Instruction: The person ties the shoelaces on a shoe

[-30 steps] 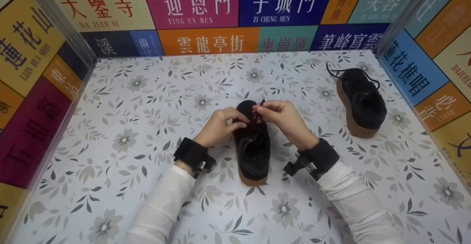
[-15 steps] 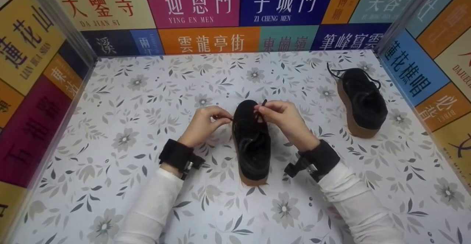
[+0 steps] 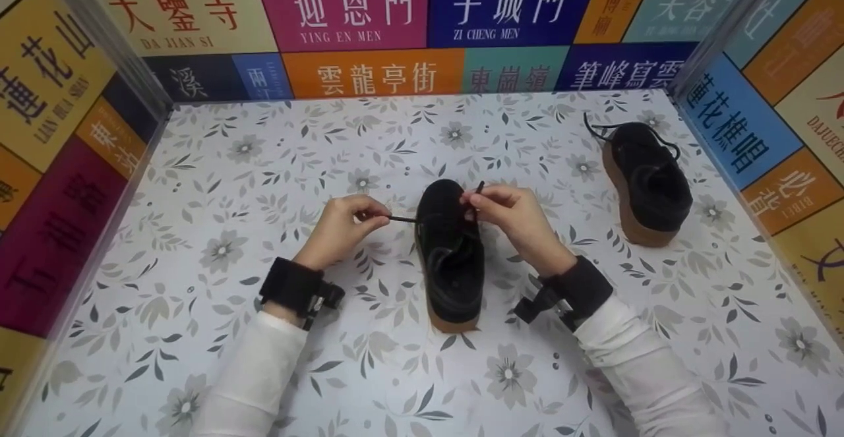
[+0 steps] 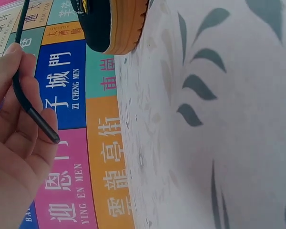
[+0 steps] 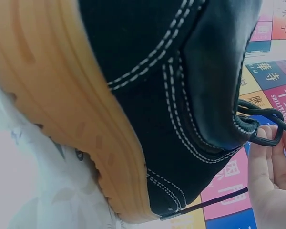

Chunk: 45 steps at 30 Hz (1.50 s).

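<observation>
A black shoe [image 3: 440,239] with a tan sole stands on the patterned surface, toe pointing away. To its left, my left hand [image 3: 339,226] pinches a black shoelace [image 3: 402,219], which stretches taut from the shoe's side. The left wrist view shows the lace's tipped end [image 4: 43,125] hanging past the fingers. Near the toe's right side, my right hand [image 3: 517,219] pinches another lace part, its end [image 3: 480,188] sticking up. A lace loop [image 5: 271,110] shows beside the right fingers in the right wrist view; the pinch itself is partly cut off there.
A second black shoe [image 3: 659,190] stands at the back right, its laces [image 3: 597,130] loose. Colourful panels with lettering [image 3: 359,8] border the back and sides. White floral paper [image 3: 217,318] covers the work surface.
My left hand has moved left from the top of the shoe, drawing the lace out sideways. The right hand has shifted only slightly right. Both shoes have stayed put.
</observation>
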Motion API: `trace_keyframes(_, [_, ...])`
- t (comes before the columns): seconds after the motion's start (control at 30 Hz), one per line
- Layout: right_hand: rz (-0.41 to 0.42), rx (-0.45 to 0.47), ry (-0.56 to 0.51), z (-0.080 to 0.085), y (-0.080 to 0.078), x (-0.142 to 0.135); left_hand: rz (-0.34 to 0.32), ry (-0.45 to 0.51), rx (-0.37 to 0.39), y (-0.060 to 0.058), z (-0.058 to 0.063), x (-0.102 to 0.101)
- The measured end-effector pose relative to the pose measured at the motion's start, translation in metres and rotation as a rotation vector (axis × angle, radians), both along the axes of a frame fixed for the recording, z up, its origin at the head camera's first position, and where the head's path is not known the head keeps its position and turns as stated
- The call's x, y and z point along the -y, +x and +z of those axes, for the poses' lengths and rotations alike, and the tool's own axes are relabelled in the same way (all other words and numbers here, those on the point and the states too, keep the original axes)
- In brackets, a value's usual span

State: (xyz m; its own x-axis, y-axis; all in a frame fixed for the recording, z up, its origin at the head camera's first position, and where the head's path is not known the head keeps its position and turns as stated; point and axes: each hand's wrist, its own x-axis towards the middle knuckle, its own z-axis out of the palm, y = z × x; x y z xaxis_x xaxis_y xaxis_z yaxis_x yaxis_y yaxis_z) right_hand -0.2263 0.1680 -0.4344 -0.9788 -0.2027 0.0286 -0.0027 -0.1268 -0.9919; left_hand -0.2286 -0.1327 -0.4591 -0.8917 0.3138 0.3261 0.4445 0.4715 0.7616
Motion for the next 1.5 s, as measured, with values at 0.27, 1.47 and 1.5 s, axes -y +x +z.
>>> trace_keyframes(0.27, [-0.009,0.013,-0.004,-0.007,0.003,-0.005,0.034,-0.020,0.048,0.006,-0.002,0.013])
trace_keyframes(1.47, [-0.021,0.011,0.076,-0.029,0.020,-0.048,0.129,-0.121,0.146,0.034,-0.013,0.074])
trace_keyframes(1.5, [-0.027,0.012,0.082,-0.029,0.020,-0.048,0.135,-0.127,0.142,0.034,-0.014,0.074])
